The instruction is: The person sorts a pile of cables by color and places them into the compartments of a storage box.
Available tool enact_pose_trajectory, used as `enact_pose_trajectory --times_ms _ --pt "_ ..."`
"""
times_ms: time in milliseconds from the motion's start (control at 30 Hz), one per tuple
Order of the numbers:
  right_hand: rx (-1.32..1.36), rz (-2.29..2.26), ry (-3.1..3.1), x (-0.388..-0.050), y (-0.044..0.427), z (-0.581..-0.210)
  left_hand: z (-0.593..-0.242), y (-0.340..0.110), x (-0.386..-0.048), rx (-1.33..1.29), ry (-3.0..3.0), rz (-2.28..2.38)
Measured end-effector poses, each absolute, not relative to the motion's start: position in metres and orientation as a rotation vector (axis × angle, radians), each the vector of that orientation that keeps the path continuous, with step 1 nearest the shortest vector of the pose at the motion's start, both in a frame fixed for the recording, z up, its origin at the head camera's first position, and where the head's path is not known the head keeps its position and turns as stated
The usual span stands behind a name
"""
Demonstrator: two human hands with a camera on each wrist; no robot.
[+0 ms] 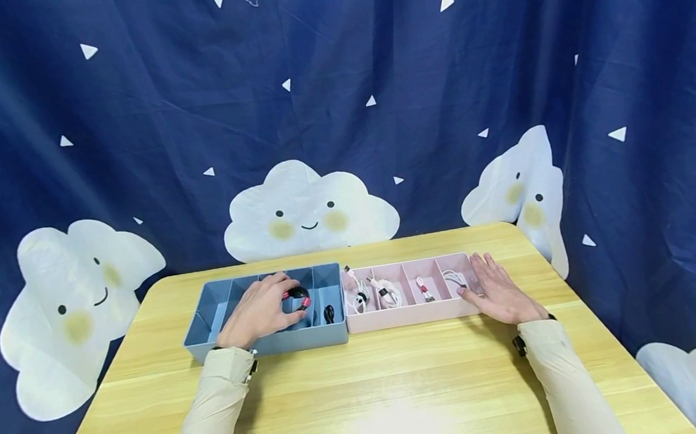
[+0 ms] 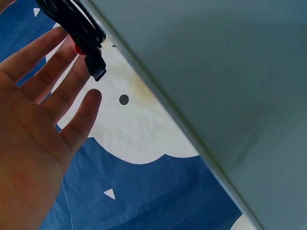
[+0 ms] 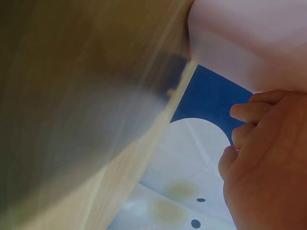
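My left hand [image 1: 260,311] is over the blue divided box [image 1: 310,339], pinching a coiled black cable [image 1: 296,293] with red ties. Up close in the left wrist view, the cable [image 2: 79,28] lies at the fingertips beside the box wall [image 2: 230,96], its black plug hanging down; the thumb is mostly out of sight. A smaller black cable [image 1: 329,314] lies in the blue box's right compartment. At the right end of the pink divided box [image 1: 412,317], my right hand [image 1: 499,291] rests with fingers extended, thumb over the edge; its fingers are partly hidden in the right wrist view.
White cables [image 1: 388,293] lie bundled in the pink box, one with a red tie [image 1: 422,288]. Both boxes stand end to end near the back of the wooden table [image 1: 317,404]. Behind hangs a dark blue curtain [image 1: 338,126] with clouds.
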State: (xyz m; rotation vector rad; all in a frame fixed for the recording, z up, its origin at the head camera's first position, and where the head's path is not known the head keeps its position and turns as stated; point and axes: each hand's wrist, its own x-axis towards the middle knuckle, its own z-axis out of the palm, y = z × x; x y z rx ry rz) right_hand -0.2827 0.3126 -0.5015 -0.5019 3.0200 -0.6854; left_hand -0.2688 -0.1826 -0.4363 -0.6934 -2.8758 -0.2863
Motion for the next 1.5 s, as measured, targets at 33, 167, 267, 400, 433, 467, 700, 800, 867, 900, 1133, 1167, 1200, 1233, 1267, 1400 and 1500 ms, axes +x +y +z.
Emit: enact_pose_trajectory --times_ms 33,167,267,400,433,467,700,800,867,900,1133,1167,1200,1233,1267,1400,1500 --pt "-0.502 -0.681 3.02 -0.283 0.312 -0.501 -0.436 -0.183 -0.269 -0.692 -2.874 -0.281" --pt "-0.512 -0.686 3.02 -0.283 0.311 -0.501 -0.436 -0.185 -0.268 -0.691 -2.87 -0.267" --pt "-0.512 -0.701 3.012 -0.283 0.31 -0.501 -0.436 -0.187 -0.267 -0.694 -2.864 -0.26" --pt "-0.508 -0.709 3.003 -0.283 0.309 -0.501 -0.438 -0.189 -0.267 -0.682 -2.869 -0.24" --pt "-0.508 -0.709 3.004 -0.283 0.309 -0.501 -0.438 -0.19 -0.267 -0.677 -2.872 -0.24" --pt "-0.508 -0.703 3.006 -0.283 0.309 -0.502 -0.438 -0.191 -0.267 -0.669 -2.878 -0.239" --pt "-0.504 -0.7 3.005 -0.282 0.308 -0.503 -0.437 -0.194 -0.264 -0.639 -2.884 -0.259" --pt "-0.502 -0.716 3.003 -0.282 0.308 -0.503 -0.436 -0.196 -0.262 -0.637 -2.874 -0.267" --pt "-0.507 -0.724 3.004 -0.282 0.308 -0.503 -0.436 -0.198 -0.26 -0.632 -2.869 -0.268" --pt "-0.504 -0.726 3.004 -0.282 0.308 -0.503 -0.436 -0.199 -0.259 -0.625 -2.869 -0.273" --pt "-0.535 -0.708 3.018 -0.281 0.313 -0.5 -0.438 -0.206 -0.252 -0.589 -2.854 -0.317" --pt "-0.529 -0.7 3.02 -0.28 0.314 -0.499 -0.438 -0.207 -0.251 -0.586 -2.851 -0.325" --pt "-0.527 -0.694 3.022 -0.28 0.315 -0.498 -0.438 -0.207 -0.249 -0.584 -2.845 -0.329" --pt "-0.523 -0.688 3.024 -0.279 0.316 -0.497 -0.438 -0.208 -0.248 -0.58 -2.838 -0.333" --pt "-0.518 -0.685 3.024 -0.279 0.316 -0.496 -0.437 -0.209 -0.247 -0.576 -2.831 -0.335" --pt "-0.509 -0.664 3.025 -0.279 0.317 -0.493 -0.436 -0.214 -0.241 -0.551 -2.801 -0.351" --pt "-0.516 -0.669 3.019 -0.278 0.315 -0.488 -0.435 -0.219 -0.235 -0.522 -2.789 -0.361"
